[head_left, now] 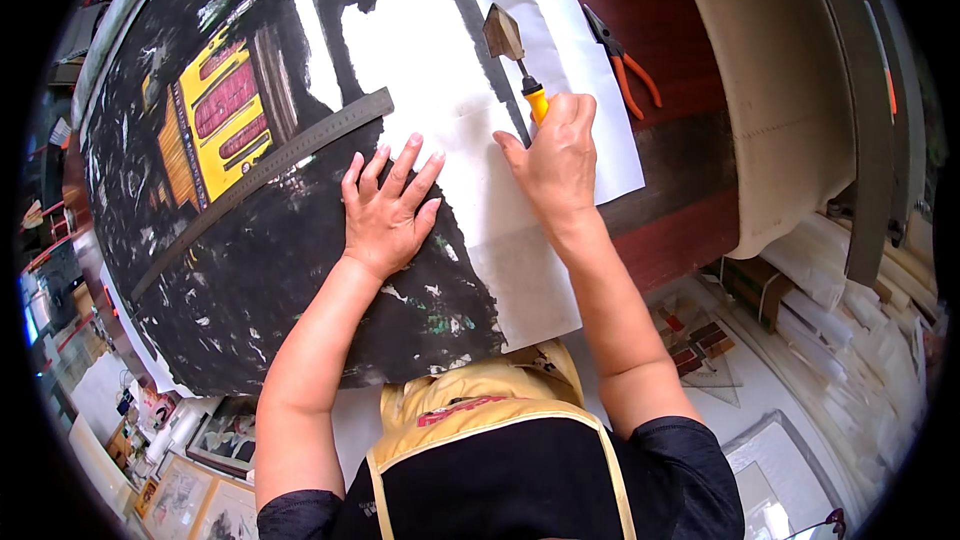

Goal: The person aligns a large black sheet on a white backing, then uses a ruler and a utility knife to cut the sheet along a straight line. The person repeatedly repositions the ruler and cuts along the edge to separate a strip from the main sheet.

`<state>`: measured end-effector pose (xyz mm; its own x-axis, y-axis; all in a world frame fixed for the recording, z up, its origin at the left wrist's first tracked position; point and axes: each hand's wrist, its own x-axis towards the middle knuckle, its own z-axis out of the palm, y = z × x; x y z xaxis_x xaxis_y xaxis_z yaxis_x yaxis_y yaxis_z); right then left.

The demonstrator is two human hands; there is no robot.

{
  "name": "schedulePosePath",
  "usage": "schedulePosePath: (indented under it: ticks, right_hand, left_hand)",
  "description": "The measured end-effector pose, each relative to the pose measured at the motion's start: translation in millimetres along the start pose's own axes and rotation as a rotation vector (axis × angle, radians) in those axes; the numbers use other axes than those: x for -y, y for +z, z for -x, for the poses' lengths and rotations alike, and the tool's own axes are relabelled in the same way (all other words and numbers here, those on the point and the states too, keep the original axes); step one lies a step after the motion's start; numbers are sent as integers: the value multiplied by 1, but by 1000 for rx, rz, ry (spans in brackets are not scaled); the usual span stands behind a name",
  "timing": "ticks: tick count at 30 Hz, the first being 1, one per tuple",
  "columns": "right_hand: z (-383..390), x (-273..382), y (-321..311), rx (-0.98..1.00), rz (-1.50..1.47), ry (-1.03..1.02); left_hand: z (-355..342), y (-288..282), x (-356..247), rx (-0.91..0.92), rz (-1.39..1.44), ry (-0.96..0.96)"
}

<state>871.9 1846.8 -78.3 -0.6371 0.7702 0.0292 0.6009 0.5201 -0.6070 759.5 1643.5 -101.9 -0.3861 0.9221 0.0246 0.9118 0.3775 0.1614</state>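
Note:
My left hand point(390, 210) lies spread on a large painted sheet point(260, 300), mostly black with a yellow, red-panelled shape and white areas. Just above that hand, a long metal ruler point(262, 173) crosses the painting diagonally. My right hand point(560, 155) grips the yellow handle of a tool with an angular, flat metal head point(505, 35), held over the pale right part of the sheet. A white paper point(625, 165) shows to the right, with orange-handled pliers point(630, 75) at its edge.
The dark red-brown tabletop point(660, 255) shows at the right, beside a tall beige padded panel point(780, 90) and metal bars point(870, 210). Rolled papers point(820, 310) are stacked at the lower right. Framed pictures point(170, 495) and assorted items sit at the lower left, below the table's edge.

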Motion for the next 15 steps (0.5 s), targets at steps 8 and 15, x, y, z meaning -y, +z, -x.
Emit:
schedulePosePath:
  ticks: [8, 15]
  right_hand:
    - [2, 0, 11, -29, -245, 156]
    - [-2, -9, 13, 35, -209, 129]
  left_hand:
    - [0, 0, 0, 13, 2, -7]
    - [-1, -2, 0, 8, 14, -6]
